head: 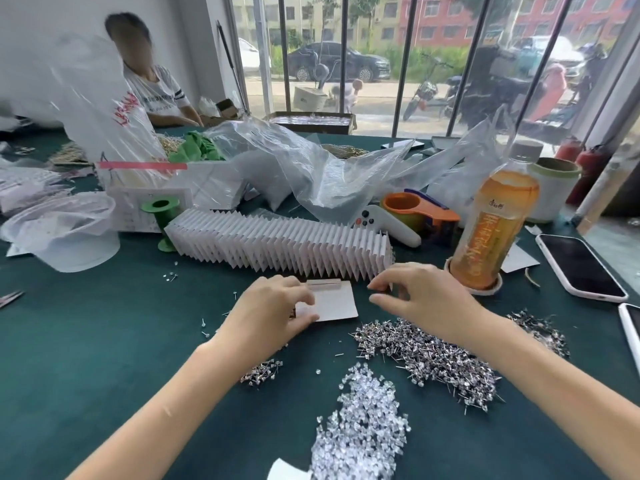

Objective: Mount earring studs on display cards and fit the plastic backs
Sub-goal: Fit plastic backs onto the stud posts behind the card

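Now: your left hand [273,306] rests on a white display card [334,301] lying flat on the green desk [104,341], thumb and fingers curled over the card's left edge and pinning it down. The card's far edge carries a narrow folded strip. Your right hand [420,294] hovers just right of the card, above the desk, fingers loosely curled, thumb and forefinger close together; whether they pinch a stud cannot be told, as the tips are blurred.

Stock, near side: large pile of metal earring studs [436,358] under and beside your right forearm; a smaller stud cluster [261,372] beside your left wrist; a heap of clear plastic backs [363,424] between your forearms, running to the bottom edge. A few loose studs scattered left of the card.

Behind the card: long row of white cards [280,240] standing on edge, fanned like an accordion, its right end just beyond your right fingertips. Further right, an orange drink bottle [495,220] upright on a coaster, an orange tape dispenser [422,209], a white handheld controller [388,226]. Two phones [581,265] at the desk's right edge. Clear plastic bags [311,168] heaped mid-desk. A second person [156,91] sits at the far left.
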A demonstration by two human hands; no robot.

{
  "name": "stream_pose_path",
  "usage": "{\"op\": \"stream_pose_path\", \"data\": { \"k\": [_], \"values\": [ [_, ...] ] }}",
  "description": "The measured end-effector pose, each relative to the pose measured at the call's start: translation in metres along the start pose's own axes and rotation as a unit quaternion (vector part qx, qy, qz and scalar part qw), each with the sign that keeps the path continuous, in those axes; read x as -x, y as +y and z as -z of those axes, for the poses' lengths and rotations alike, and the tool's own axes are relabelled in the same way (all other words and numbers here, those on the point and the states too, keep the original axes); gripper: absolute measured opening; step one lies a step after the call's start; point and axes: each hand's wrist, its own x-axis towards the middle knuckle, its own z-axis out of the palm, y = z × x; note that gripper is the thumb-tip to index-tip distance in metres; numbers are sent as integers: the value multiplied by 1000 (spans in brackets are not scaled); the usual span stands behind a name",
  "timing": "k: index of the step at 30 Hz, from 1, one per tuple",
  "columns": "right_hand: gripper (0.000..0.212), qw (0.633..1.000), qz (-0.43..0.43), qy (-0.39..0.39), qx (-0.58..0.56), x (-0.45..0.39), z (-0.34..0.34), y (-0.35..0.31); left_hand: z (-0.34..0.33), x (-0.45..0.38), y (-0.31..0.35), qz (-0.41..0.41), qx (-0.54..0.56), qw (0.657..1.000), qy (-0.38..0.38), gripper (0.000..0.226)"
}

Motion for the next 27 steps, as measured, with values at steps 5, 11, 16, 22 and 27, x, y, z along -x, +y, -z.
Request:
{"op": "stream_pose_path", "data": {
  "k": [5, 11, 16, 22, 27],
  "values": [
    [49, 992, 56, -22, 108, -9, -26, -28, -10, 5, -3, -19, -35, 999, -5, 42],
    [31, 967, 98, -59, 226, -12, -33, -38, -14, 4, -3, -64, -75, 995, -23, 25],
    [26, 957, 130, -51, 255, -8, -37, -40, -16, 5, -6, -96, -99, 990, -21, 32],
    [27, 969, 106, -63, 212, -8, -32, -36, -13, 4, -10, -90, -43, 995, -23, 29],
    [30, 976, 88, -57, 192, -10, -34, -33, -14, 6, -12, -90, -31, 995, -3, 26]
  ]
}}
